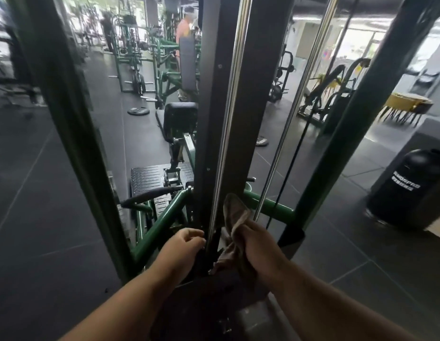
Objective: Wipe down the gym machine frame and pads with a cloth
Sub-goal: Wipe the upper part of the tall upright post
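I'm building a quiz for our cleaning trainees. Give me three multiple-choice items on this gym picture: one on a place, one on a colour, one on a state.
1. Where is the black bin?
A. far right, on the floor
B. far left
C. on the seat

2. What colour is the low frame bar?
A. red
B. green
C. white

3. What does the right hand do?
A. hangs idle
B. grips the cloth
C. presses the floor

Key: 1 A, it stands by the right edge. 2 B, its paint is green. 3 B, fingers curl round the cloth.

I count two chrome guide rods [235,99] rising above my hands, one cloth [235,225] in my right hand [257,244], and one black bin [408,188] far off to its right.
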Action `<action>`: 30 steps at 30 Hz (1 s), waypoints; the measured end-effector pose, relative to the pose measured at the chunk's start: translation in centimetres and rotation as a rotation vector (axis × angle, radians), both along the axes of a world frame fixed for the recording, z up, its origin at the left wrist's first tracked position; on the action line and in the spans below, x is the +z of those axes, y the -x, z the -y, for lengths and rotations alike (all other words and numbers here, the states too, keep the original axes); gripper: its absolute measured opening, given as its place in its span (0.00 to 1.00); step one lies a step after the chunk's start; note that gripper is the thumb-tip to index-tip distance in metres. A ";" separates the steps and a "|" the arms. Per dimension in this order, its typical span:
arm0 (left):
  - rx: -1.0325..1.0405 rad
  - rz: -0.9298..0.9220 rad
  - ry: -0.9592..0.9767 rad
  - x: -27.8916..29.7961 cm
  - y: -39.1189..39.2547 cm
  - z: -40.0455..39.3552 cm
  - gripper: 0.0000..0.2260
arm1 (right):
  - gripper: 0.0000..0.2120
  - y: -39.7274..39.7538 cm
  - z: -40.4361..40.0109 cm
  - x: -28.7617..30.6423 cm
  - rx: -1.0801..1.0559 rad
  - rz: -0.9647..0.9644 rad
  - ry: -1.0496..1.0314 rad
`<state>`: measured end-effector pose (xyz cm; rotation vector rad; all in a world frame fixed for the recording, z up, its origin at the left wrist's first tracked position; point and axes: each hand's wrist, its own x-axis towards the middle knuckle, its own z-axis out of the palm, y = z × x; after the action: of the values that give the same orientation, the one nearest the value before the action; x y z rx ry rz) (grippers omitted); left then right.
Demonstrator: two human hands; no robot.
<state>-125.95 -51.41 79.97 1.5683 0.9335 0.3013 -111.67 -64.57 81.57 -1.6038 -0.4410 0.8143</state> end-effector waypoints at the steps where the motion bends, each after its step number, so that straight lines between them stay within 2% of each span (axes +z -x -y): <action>1: -0.012 0.008 0.001 0.0 -0.6 0.3 0.08 | 0.16 -0.5 0.6 0.1 0.002 -0.003 -0.005; 5: -0.026 -0.010 -0.065 0.1 -3.3 1.7 0.06 | 0.10 -4.0 3.4 0.7 -0.029 0.000 -0.031; 12: 0.031 0.032 -0.090 1.5 -12.2 7.6 0.06 | 0.14 -14.2 11.2 1.3 -0.027 -0.032 -0.162; 14: 0.070 0.038 -0.099 1.7 -15.7 10.2 0.13 | 0.15 -18.0 13.8 1.1 -0.019 0.020 -0.132; 15: 0.073 0.036 -0.129 2.0 -17.5 11.8 0.13 | 0.16 -19.8 15.2 1.2 -0.024 0.045 -0.129; 20: -0.008 0.001 -0.181 1.7 -26.6 18.0 0.04 | 0.12 -28.4 21.4 1.7 -0.068 0.166 -0.120; 24: -0.014 0.033 -0.137 2.5 -31.3 20.7 0.06 | 0.09 -33.6 25.0 2.0 -0.114 0.083 -0.101; 30: -0.027 0.030 -0.079 2.0 -35.2 21.3 0.07 | 0.09 -38.9 26.5 1.8 -0.077 0.096 -0.047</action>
<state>-90.74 -72.71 81.97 1.6426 0.8861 0.3451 -72.79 -91.07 83.40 -1.6110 -0.4605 0.6668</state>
